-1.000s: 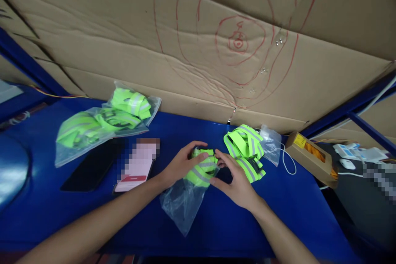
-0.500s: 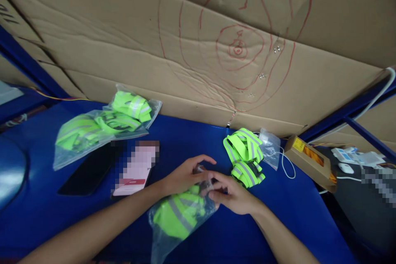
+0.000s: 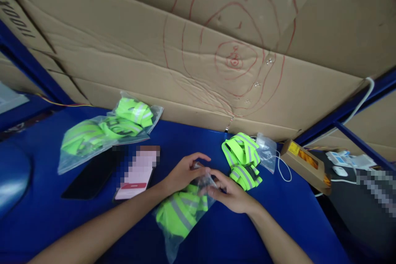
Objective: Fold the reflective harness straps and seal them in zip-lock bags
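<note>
A clear plastic bag (image 3: 171, 242) lies tilted in front of me with a neon-yellow reflective strap (image 3: 182, 210) bundled inside it. At the bag's upper edge, my left hand (image 3: 185, 173) pinches the plastic between thumb and fingers, its index finger stretched out. My right hand (image 3: 230, 192) grips the same edge from the other side, close to the left fingertips. Some right fingertips are hidden behind or inside the plastic. Just beyond my right hand, a loose pile of neon-yellow reflective straps (image 3: 243, 154) with dark buckle parts rests on the blue table (image 3: 185, 136).
Bagged neon straps (image 3: 105, 128) lie at the back left. Nearer are a black flat case (image 3: 89, 175) and a phone (image 3: 139, 171) with a lit screen. An empty plastic bag (image 3: 266, 150), a white cable (image 3: 286, 169) and a cardboard box (image 3: 305, 165) sit at right. A cardboard wall (image 3: 123, 49) closes the back.
The camera view has shifted slightly. Both hands stay at the bag's upper edge, with small finger movements, and the bag's lower end has swung a little to the right.
</note>
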Demonstrator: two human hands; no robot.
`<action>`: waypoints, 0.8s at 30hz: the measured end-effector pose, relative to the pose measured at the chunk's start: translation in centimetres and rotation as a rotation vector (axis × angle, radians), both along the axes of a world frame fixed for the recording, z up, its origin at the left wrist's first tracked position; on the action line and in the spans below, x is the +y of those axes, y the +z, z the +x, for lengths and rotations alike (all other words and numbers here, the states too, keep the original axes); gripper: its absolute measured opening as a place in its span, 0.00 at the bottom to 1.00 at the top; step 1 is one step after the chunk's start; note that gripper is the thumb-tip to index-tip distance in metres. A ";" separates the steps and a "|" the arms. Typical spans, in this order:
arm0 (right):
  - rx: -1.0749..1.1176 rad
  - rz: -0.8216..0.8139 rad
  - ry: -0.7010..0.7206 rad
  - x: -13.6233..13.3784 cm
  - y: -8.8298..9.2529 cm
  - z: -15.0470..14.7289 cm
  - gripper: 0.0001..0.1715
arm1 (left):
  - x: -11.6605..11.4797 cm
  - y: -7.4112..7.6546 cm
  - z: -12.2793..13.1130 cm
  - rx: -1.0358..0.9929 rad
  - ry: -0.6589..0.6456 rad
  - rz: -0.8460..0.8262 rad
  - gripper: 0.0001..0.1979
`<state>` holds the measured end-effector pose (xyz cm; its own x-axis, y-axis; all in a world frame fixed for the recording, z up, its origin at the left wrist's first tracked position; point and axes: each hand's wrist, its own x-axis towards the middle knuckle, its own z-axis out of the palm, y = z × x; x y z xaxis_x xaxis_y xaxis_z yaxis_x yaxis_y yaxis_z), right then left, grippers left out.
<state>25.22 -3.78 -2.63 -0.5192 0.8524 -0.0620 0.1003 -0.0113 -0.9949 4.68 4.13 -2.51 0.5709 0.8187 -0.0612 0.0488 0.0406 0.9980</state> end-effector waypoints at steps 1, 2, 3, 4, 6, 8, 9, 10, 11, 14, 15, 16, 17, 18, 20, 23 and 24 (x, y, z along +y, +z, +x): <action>0.011 0.018 -0.052 0.1 0.0 0.1 0.29 | 0.0 0.0 -0.1 -0.032 0.002 -0.041 0.25; 0.022 0.041 -0.120 0.2 0.0 0.2 0.27 | 0.0 0.1 -0.2 -0.083 -0.006 -0.110 0.28; 0.029 0.069 -0.195 0.3 0.1 0.4 0.25 | 0.1 0.1 -0.3 -0.145 -0.027 -0.204 0.32; 0.034 0.096 -0.264 0.4 0.2 0.6 0.24 | 0.2 0.1 -0.4 -0.207 -0.062 -0.310 0.34; 0.043 0.136 -0.362 0.6 0.4 1.2 0.23 | 0.3 -0.1 -0.6 -0.274 -0.152 -0.490 0.37; 0.033 0.172 -0.445 0.8 0.6 1.6 0.24 | 0.3 -0.3 -0.6 -0.245 -0.207 -0.554 0.33; 0.014 0.197 -0.496 1.0 0.6 1.7 0.24 | 0.3 -0.4 -0.6 -0.220 -0.211 -0.547 0.30; -0.019 0.231 -0.551 1.1 0.5 1.8 0.22 | 0.2 -0.4 -0.6 -0.197 -0.200 -0.522 0.27; -0.060 0.272 -0.601 1.2 0.5 1.8 0.20 | 0.1 -0.4 -0.6 -0.180 -0.177 -0.489 0.25; -0.152 0.386 -0.628 1.3 0.5 1.5 0.15 | -0.2 -0.2 -0.5 -0.188 -0.100 -0.407 0.22; -0.157 0.415 -0.601 1.2 0.5 1.3 0.15 | -0.3 -0.1 -0.5 -0.206 -0.076 -0.399 0.21; -0.155 0.440 -0.568 1.2 0.5 1.2 0.16 | -0.3 0.0 -0.5 -0.229 -0.055 -0.404 0.21; -0.154 0.462 -0.543 1.2 0.5 1.0 0.16 | -0.4 0.0 -0.4 -0.256 -0.031 -0.412 0.21; -0.160 0.481 -0.530 1.2 0.6 0.9 0.16 | -0.4 0.0 -0.3 -0.281 -0.013 -0.414 0.20; -0.192 0.506 -0.527 1.1 0.6 0.7 0.17 | -0.3 -0.1 -0.1 -0.324 0.002 -0.395 0.20; -0.232 0.461 -0.530 1.1 0.2 0.7 0.21 | -0.4 -0.4 0.2 -0.313 0.069 -0.359 0.24; -0.230 0.427 -0.531 1.1 0.0 0.8 0.22 | -0.4 -0.5 0.3 -0.289 0.106 -0.352 0.25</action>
